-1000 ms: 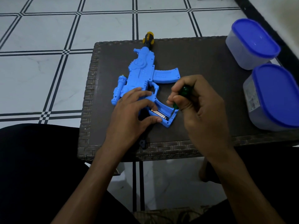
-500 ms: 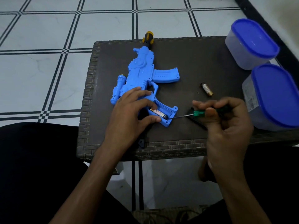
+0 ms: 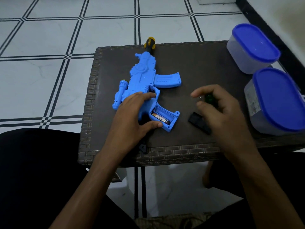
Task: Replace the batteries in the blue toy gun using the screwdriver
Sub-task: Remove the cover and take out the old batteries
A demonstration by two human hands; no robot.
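blue toy gun (image 3: 145, 83) flat on the bench (image 3: 198, 63), battery bay open, one battery (image 3: 160, 120) inside | left hand (image 3: 132, 116) pressing the gun's body, fingers spread | right hand (image 3: 219, 111) well right of the gun, closed round the green screwdriver (image 3: 209, 98) | black cover (image 3: 198, 123) beside it

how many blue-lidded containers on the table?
2. Both sit at the table's right edge: the farther container near the far right corner, the nearer container just in front of it, beside the right hand. None seem hidden.
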